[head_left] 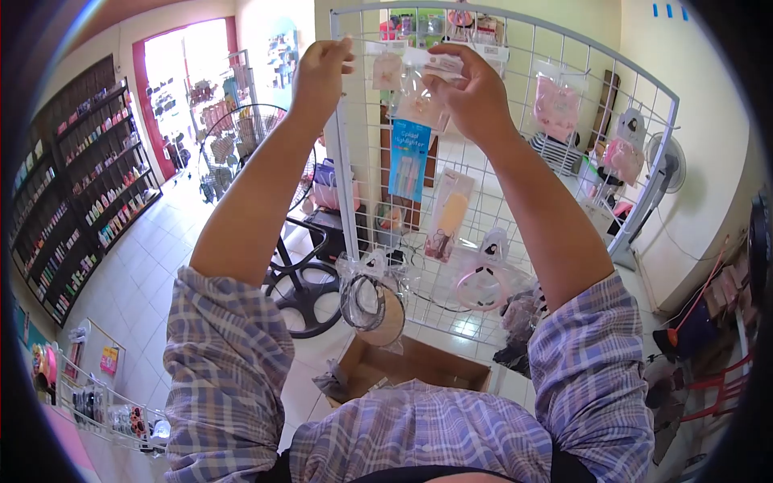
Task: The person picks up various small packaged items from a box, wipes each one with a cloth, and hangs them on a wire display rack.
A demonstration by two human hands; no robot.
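Observation:
My right hand (471, 90) is raised to the upper part of a white wire grid rack (348, 153), its thumb and fingers pinching the top of a clear plastic packet (420, 109) with pinkish contents. My left hand (324, 74) is up by the rack's left post, fingers curled together; whatever they hold, if anything, is too small to make out. Another small packet (386, 71) is between the hands. Below the right hand hangs a blue highlighter pack (409, 161). Lower on the grid are a card-backed packet (449, 213) and bagged headbands (483, 286).
A bagged round item (378, 310) hangs low at the grid's left. An open cardboard box (403, 362) stands on the floor before me. A black stand fan (302, 278) is left of the rack. Dark shelves (80, 185) of bottles line the left wall; pink bagged goods (555, 105) hang right.

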